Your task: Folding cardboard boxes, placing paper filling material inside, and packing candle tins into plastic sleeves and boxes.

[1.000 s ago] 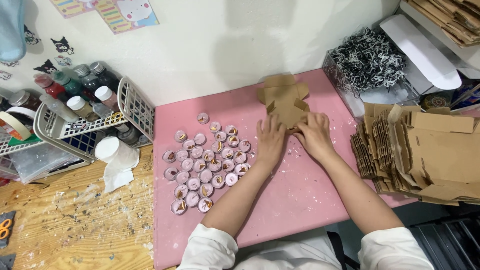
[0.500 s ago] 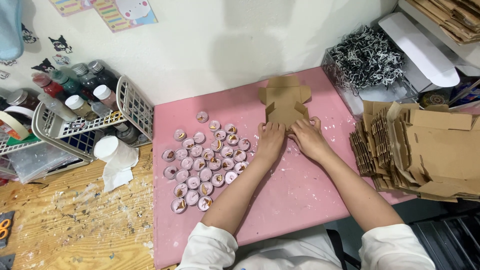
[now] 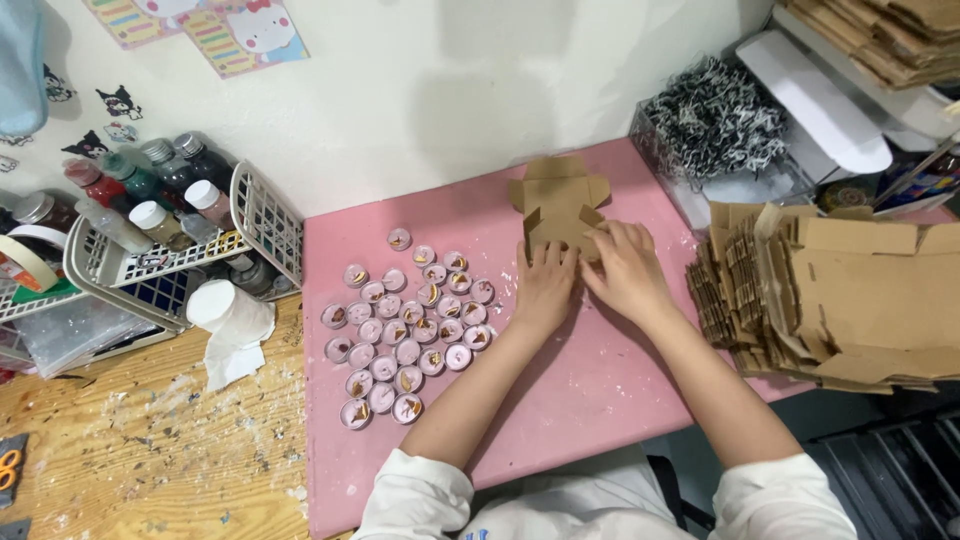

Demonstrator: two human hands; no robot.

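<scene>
I see flat brown die-cut cardboard box blank (image 3: 557, 203) on pink mat (image 3: 600, 400) | left hand (image 3: 545, 283), right hand (image 3: 625, 268) press its near edge, fingers flat, nothing clasped | judged light, stiff, creasable; hold by flaps

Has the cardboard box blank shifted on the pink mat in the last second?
Yes, slightly. The cardboard blank has slid toward the wall, farther from the cluster of small round cups on the pink mat.
</scene>
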